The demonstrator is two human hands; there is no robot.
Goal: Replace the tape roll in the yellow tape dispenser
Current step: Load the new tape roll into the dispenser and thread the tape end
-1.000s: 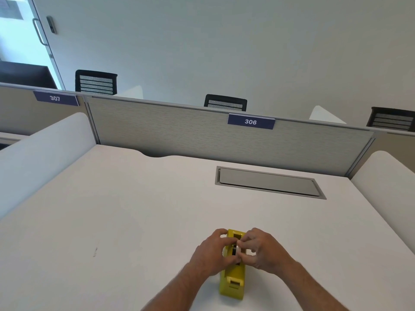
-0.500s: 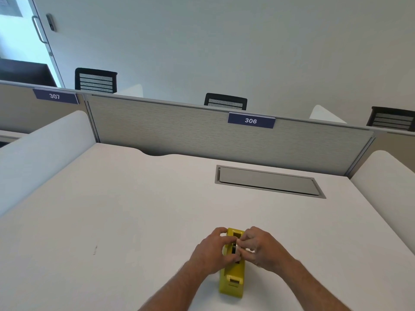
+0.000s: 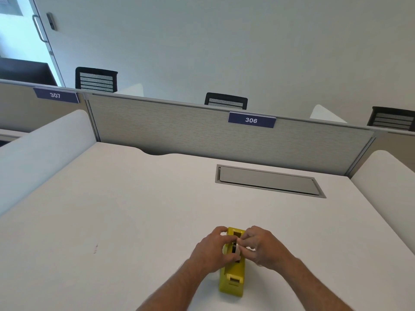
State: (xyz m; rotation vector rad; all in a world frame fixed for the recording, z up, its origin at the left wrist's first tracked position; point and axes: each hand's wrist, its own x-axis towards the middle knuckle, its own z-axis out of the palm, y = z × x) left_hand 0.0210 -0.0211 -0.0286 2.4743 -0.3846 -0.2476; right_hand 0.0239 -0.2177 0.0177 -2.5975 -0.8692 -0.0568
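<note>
Head view: the yellow tape dispenser (image 3: 232, 278) stands on the white desk (image 3: 134, 209), near its front edge and a little right of centre, with its long axis running away from the person and its cutter end toward the camera. The left hand (image 3: 213, 250) is curled against the left side of the dispenser, its thumb and fingers closed around the upper middle section. The right hand (image 3: 261, 248) meets it from the right side, fingertips pinching at the same spot above the dispenser's open slot. Between the fingertips of both hands a small pale and dark part shows at the tape roll (image 3: 235, 249) position (most of it is hidden by the fingers, so its exact seating in the dispenser cannot be told). Both forearms enter from the bottom edge. Farther back, a grey cable-access flap (image 3: 269, 180) is set flush into the desk, right of centre. A grey partition panel (image 3: 168, 129) closes the far edge and carries a blue label reading 306 (image 3: 251, 120); a second label reading 307 (image 3: 55, 95) sits on the panel to the left. Black mesh chair backs (image 3: 96, 79) rise behind the partition.
</note>
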